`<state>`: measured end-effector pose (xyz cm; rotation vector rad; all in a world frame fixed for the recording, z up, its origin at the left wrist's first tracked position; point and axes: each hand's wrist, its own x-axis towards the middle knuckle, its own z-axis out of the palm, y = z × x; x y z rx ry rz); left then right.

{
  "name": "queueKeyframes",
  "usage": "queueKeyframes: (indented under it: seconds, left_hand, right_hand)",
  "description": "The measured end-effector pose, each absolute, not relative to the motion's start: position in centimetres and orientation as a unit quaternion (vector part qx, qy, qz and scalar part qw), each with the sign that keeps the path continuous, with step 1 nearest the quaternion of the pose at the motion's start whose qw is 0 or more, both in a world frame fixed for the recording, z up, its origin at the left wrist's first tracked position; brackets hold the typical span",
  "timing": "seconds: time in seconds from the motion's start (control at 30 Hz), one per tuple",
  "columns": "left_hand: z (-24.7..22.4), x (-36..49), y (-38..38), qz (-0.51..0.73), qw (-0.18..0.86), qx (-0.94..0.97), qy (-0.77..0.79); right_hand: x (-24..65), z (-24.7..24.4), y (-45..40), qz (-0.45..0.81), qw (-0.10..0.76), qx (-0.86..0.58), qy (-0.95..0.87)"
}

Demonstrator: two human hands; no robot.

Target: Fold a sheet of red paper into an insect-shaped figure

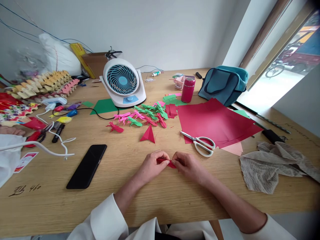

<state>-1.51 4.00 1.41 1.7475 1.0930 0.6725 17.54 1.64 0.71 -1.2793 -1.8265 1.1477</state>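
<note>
A small piece of folded red paper (172, 164) is held between my two hands, low over the wooden table. My left hand (154, 164) pinches its left part, the fingers curled over it. On the right side, my right hand (187, 164) grips the paper with thumb and fingertips, close to the left thumb. Parts of the paper are hidden by the fingers. Just beyond my hands lies a folded red paper triangle (148, 134). Farther back is a pile of green, pink and red folded paper figures (150, 113).
White-handled scissors (204, 146) and red paper sheets (212, 120) lie to the right, near a crumpled cloth (271, 166). A black phone (87, 166) is at left. Behind stand a fan (122, 81), a red flask (188, 90) and a blue bag (222, 85).
</note>
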Motion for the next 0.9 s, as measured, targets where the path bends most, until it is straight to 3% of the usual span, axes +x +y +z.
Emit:
queueKeyframes:
  seconds: [0.13, 0.47, 0.73, 0.9]
  left_hand:
    - [1.32, -1.52, 3.92, 0.298, 0.479, 0.694, 0.447]
    - [1.17, -1.48, 3.92, 0.296, 0.387, 0.715, 0.501]
    - [0.82, -1.89, 4.17, 0.3, 0.422, 0.677, 0.522]
    - [1.1, -1.58, 3.78, 0.281, 0.391, 0.705, 0.521]
  right_hand:
    - [17.56, 0.25, 1.72, 0.461, 0.31, -0.49, -0.672]
    - [17.77, 0.01, 1.29, 0.459, 0.325, -0.477, -0.676]
    - [18.1, -0.01, 0.9, 0.31, 0.329, -0.453, -0.769]
    - [18.48, -0.12, 1.06, 0.224, 0.282, -0.44, -0.823]
